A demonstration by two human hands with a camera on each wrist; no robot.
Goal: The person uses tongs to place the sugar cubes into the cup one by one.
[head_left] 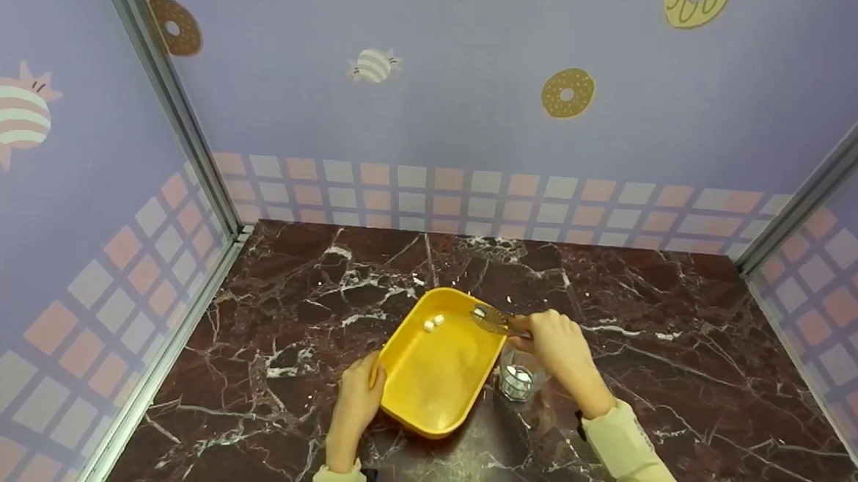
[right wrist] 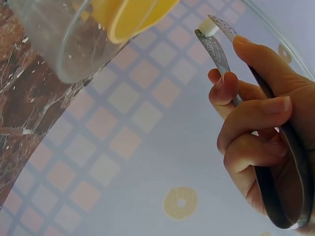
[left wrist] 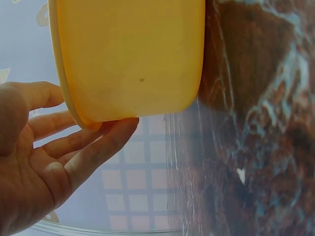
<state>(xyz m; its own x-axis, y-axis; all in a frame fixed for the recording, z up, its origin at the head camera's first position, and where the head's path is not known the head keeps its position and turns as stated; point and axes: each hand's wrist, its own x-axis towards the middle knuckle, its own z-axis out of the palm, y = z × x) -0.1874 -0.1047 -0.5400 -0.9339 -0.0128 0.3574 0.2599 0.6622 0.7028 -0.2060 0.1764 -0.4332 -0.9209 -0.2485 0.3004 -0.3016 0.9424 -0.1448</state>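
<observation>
A yellow plastic tub (head_left: 433, 373) rests on the marble-patterned table, with two small white pieces (head_left: 429, 327) near its far left corner. My left hand (head_left: 361, 390) grips the tub's left rim; in the left wrist view its fingers (left wrist: 106, 147) lie against the outer wall. Small metal tongs (right wrist: 216, 51) with perforated tips are held in my right hand (head_left: 559, 351). Between those tips sits a white piece (right wrist: 207, 27), just above the tub's far right rim. To the right of the tub, beneath my right wrist, stands a clear glass (head_left: 515, 384) with something whitish in it.
Purple walls (head_left: 472, 126) with sweets and checks close off the back and both sides. Metal strips (head_left: 185, 125) run along the wall corners. The dark red marble-patterned surface (head_left: 287, 292) spreads around the tub and glass.
</observation>
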